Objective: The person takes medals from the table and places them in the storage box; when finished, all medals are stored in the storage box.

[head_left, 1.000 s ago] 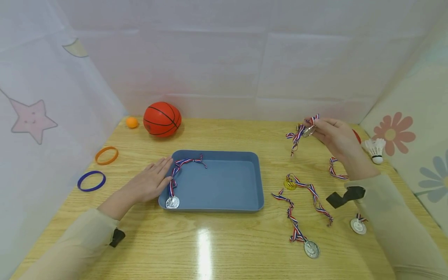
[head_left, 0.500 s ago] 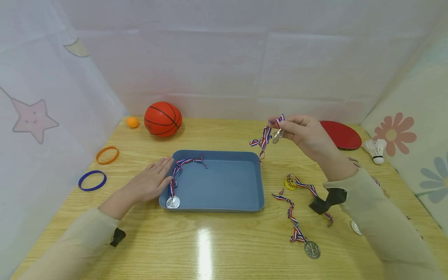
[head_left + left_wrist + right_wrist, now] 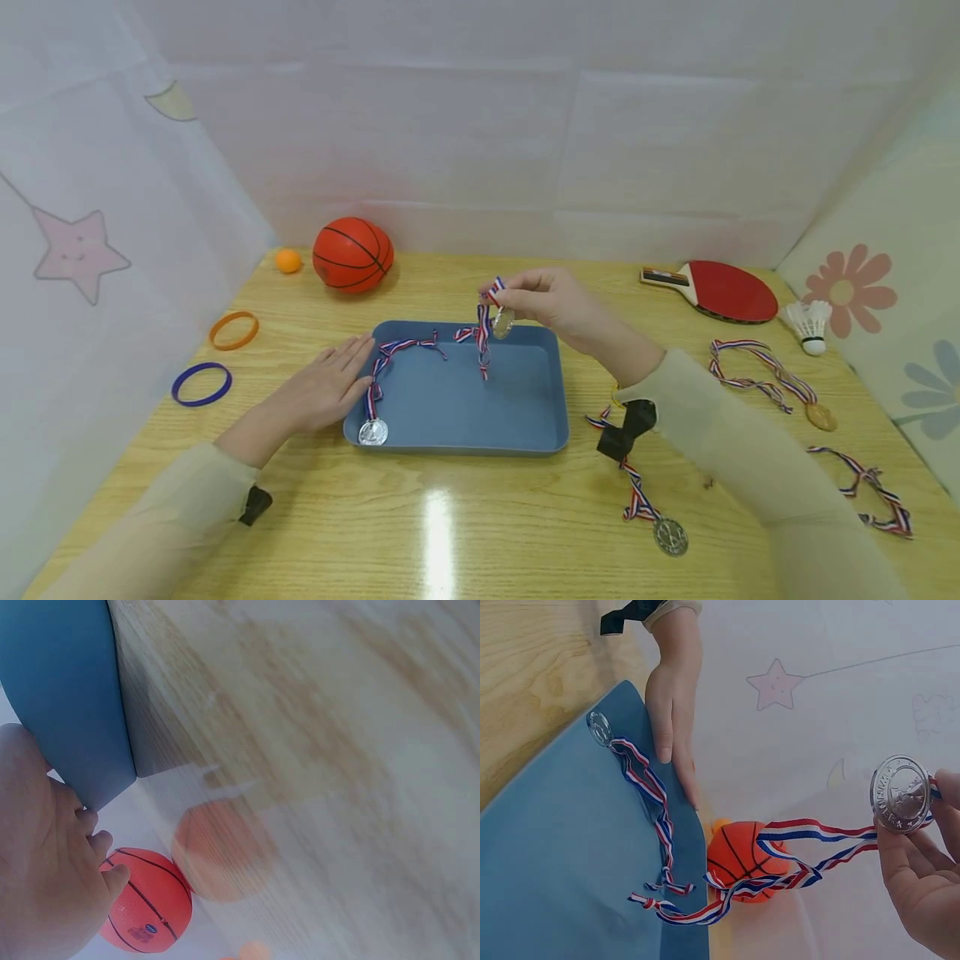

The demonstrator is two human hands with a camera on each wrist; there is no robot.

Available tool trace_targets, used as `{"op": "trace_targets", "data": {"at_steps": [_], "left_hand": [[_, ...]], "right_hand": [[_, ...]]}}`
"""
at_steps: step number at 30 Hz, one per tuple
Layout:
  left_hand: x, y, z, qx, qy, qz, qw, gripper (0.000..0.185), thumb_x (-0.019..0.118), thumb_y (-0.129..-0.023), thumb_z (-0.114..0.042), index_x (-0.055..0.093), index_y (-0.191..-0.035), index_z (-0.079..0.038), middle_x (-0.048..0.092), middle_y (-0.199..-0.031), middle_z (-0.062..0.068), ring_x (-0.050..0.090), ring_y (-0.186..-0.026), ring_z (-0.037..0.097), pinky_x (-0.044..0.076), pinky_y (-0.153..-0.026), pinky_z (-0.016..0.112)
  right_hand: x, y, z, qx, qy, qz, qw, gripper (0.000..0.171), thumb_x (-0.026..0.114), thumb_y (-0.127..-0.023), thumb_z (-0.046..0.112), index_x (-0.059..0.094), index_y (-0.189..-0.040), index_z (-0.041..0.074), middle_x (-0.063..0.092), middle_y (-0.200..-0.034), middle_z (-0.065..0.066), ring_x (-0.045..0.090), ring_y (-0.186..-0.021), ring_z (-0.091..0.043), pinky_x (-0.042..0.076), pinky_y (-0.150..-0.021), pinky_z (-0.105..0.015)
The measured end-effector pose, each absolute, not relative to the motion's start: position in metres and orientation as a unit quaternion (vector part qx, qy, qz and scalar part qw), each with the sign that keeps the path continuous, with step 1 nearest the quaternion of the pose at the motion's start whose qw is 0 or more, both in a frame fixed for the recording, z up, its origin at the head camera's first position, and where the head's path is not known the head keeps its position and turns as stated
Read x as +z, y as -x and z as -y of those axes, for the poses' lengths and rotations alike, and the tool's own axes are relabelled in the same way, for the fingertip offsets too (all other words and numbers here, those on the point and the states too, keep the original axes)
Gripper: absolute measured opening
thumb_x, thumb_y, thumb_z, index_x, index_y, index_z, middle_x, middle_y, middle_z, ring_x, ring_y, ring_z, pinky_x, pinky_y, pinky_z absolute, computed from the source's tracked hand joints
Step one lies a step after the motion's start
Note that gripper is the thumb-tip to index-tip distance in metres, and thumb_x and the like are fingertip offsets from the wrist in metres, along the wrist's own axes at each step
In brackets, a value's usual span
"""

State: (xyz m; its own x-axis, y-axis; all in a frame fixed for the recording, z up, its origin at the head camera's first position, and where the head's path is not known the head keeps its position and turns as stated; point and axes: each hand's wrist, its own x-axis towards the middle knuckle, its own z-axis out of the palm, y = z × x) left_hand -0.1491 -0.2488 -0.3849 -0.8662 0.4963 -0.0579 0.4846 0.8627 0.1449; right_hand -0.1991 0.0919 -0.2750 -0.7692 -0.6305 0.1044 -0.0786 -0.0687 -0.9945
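Note:
My right hand pinches a silver medal above the far side of the blue tray; its red, white and blue ribbon dangles into the tray. The right wrist view shows the medal at my fingertips and the ribbon hanging. My left hand lies flat on the table, fingers straight against the tray's left rim. Another silver medal rests on the tray's near-left corner, its ribbon trailing inside. In the left wrist view my left hand sits beside the tray wall.
A small basketball and an orange ball stand at the back left. Orange ring and purple ring lie at left. At right lie a red paddle, a shuttlecock and several medals with ribbons.
My right hand has carried the silver medal leftward from the right side of the table to above the tray. The left hand has stayed put.

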Motion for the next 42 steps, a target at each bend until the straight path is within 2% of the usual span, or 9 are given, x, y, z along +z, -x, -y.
{"op": "trace_targets", "data": {"at_steps": [5, 9, 16, 23, 26, 29, 31, 36, 42], "left_hand": [[-0.384, 0.15, 0.248, 0.064, -0.254, -0.964, 0.046, 0.058, 0.033, -0.1, -0.028, 0.017, -0.144, 0.005, 0.015, -0.15, 0.02, 0.014, -0.135, 0.037, 0.016, -0.106, 0.052], [-0.384, 0.149, 0.248, 0.062, -0.256, -0.964, 0.043, 0.058, 0.033, -0.1, -0.028, 0.018, -0.144, 0.006, 0.016, -0.149, 0.021, 0.014, -0.135, 0.037, 0.017, -0.106, 0.052], [-0.383, 0.149, 0.248, 0.059, -0.253, -0.964, 0.048, 0.058, 0.033, -0.1, -0.029, 0.018, -0.144, 0.006, 0.015, -0.149, 0.021, 0.014, -0.135, 0.037, 0.016, -0.106, 0.052], [-0.383, 0.149, 0.248, 0.06, -0.255, -0.964, 0.05, 0.058, 0.032, -0.1, -0.028, 0.017, -0.144, 0.007, 0.015, -0.149, 0.022, 0.014, -0.135, 0.038, 0.017, -0.106, 0.052], [-0.383, 0.149, 0.248, 0.06, -0.254, -0.964, 0.05, 0.058, 0.032, -0.1, -0.029, 0.016, -0.144, 0.006, 0.015, -0.149, 0.021, 0.014, -0.135, 0.037, 0.016, -0.106, 0.052], [-0.383, 0.149, 0.248, 0.06, -0.254, -0.964, 0.051, 0.058, 0.031, -0.101, -0.03, 0.016, -0.144, 0.006, 0.015, -0.149, 0.021, 0.014, -0.135, 0.037, 0.016, -0.106, 0.052], [-0.383, 0.149, 0.248, 0.06, -0.254, -0.964, 0.05, 0.058, 0.031, -0.101, -0.03, 0.016, -0.144, 0.006, 0.015, -0.149, 0.021, 0.013, -0.135, 0.037, 0.016, -0.106, 0.052], [-0.384, 0.149, 0.247, 0.059, -0.253, -0.964, 0.049, 0.058, 0.032, -0.101, -0.029, 0.017, -0.144, 0.006, 0.015, -0.149, 0.021, 0.013, -0.135, 0.037, 0.016, -0.106, 0.052], [-0.383, 0.149, 0.247, 0.061, -0.251, -0.965, 0.051, 0.058, 0.032, -0.1, -0.028, 0.016, -0.144, 0.006, 0.015, -0.149, 0.021, 0.013, -0.135, 0.037, 0.016, -0.106, 0.052]], "right_hand": [[-0.282, 0.203, -0.067, -0.672, 0.276, -0.655, 0.21, 0.012, 0.058, -0.089, 0.004, 0.067, -0.089, -0.004, 0.059, -0.119, -0.017, 0.053, -0.113, -0.025, 0.046, -0.082, -0.034], [-0.286, 0.206, -0.05, -0.653, 0.288, -0.668, 0.212, 0.022, 0.06, -0.089, 0.006, 0.061, -0.096, -0.014, 0.062, -0.115, -0.011, 0.054, -0.111, -0.019, 0.046, -0.078, -0.034], [-0.297, 0.209, -0.022, -0.629, 0.294, -0.689, 0.207, 0.017, 0.063, -0.088, 0.009, 0.066, -0.09, -0.007, 0.065, -0.109, -0.008, 0.056, -0.108, -0.013, 0.046, -0.087, -0.033], [-0.315, 0.208, -0.003, -0.584, 0.274, -0.736, 0.203, 0.018, 0.066, -0.086, 0.018, 0.068, -0.09, 0.0, 0.066, -0.095, -0.002, 0.057, -0.092, -0.013, 0.048, -0.082, -0.031], [-0.325, 0.204, 0.004, -0.564, 0.266, -0.751, 0.219, 0.017, 0.066, -0.086, 0.019, 0.068, -0.089, 0.002, 0.065, -0.101, -0.002, 0.057, -0.095, -0.011, 0.049, -0.079, -0.029], [-0.337, 0.201, 0.011, -0.543, 0.266, -0.763, 0.226, 0.017, 0.066, -0.086, 0.018, 0.069, -0.087, 0.002, 0.061, -0.116, -0.002, 0.053, -0.105, -0.008, 0.048, -0.073, -0.024], [-0.345, 0.199, 0.015, -0.531, 0.265, -0.775, 0.219, 0.016, 0.066, -0.086, 0.017, 0.07, -0.085, 0.001, 0.06, -0.117, -0.004, 0.054, -0.102, -0.01, 0.048, -0.068, -0.022], [-0.365, 0.193, 0.019, -0.503, 0.246, -0.802, 0.209, 0.013, 0.07, -0.083, 0.017, 0.072, -0.083, 0.005, 0.06, -0.089, 0.0, 0.051, -0.074, -0.009, 0.044, -0.056, -0.02], [-0.382, 0.189, 0.022, -0.491, 0.227, -0.796, 0.27, 0.014, 0.069, -0.084, 0.019, 0.071, -0.081, 0.005, 0.059, -0.067, 0.004, 0.051, -0.059, -0.008, 0.048, -0.053, -0.022]]}}
